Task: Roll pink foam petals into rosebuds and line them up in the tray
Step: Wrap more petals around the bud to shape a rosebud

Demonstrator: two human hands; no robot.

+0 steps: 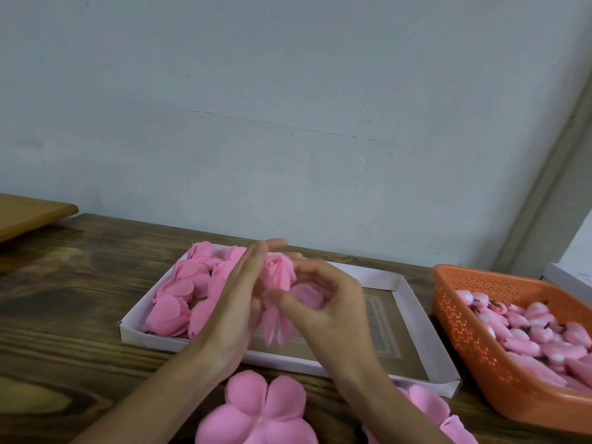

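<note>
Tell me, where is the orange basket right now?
In the head view the orange basket sits far right on the wooden table, just right of the white tray.

Rosebud (277,274): pink, lighter at its centre.
Rolled pieces, left of tray (179,299): uniform pink.
Tray (415,315): white walls; brown floor with pale nested rectangular lines.
Basket (464,315): orange, perforated with rows of small holes.
Basket contents (538,334): pink with white patches.
Flat petals, near (262,408): plain pink.
Table (64,299): dark brown, streaked wood grain.
Wall (288,91): pale grey-blue.

Two bare forearms come in from about 7 and 5 o'clock, uncovered right to the picture's lower edge. The left hand (238,302) and right hand (330,302) are bare too.
</note>
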